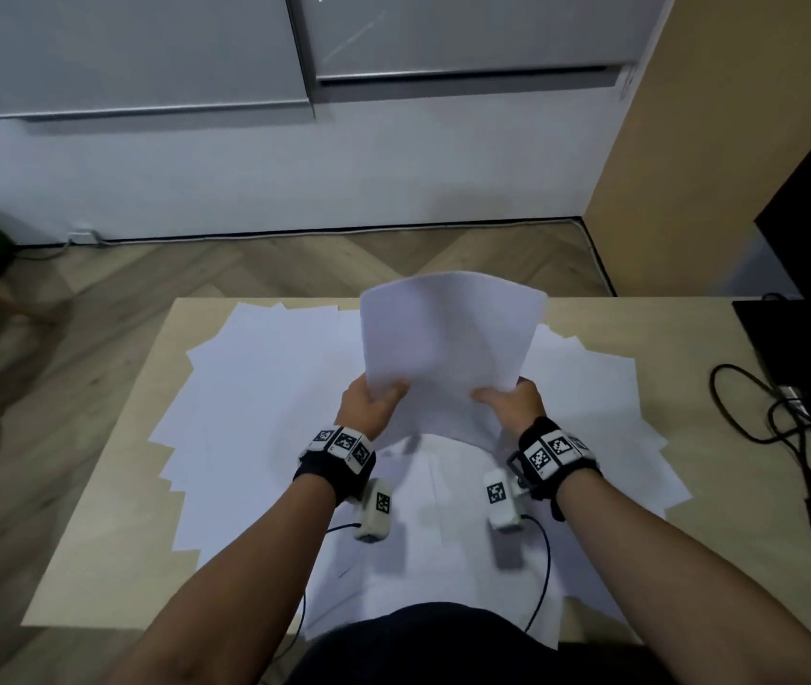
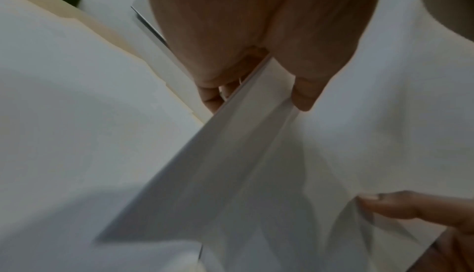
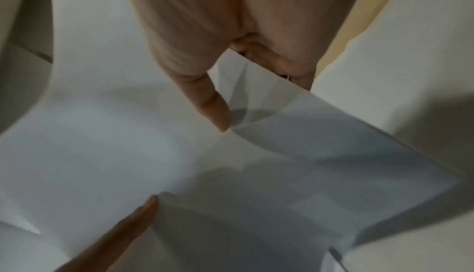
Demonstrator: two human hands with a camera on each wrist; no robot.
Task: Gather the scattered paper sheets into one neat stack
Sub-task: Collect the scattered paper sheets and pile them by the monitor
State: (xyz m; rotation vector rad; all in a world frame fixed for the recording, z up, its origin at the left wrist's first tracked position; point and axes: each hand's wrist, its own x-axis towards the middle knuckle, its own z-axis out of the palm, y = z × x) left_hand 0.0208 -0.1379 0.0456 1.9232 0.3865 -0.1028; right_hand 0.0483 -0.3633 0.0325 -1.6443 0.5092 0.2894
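Sheets (image 1: 448, 338) lifted at twelve o'clock over the paper-strewn worktop (image 1: 112, 526) are pinched by left hand (image 1: 369, 405) and right hand (image 1: 517, 402); their lower edge is hidden.

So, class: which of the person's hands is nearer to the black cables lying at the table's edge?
Right. The right hand grips the lifted white paper sheets on the side toward the black cables; the left hand grips their opposite edge, farther away.
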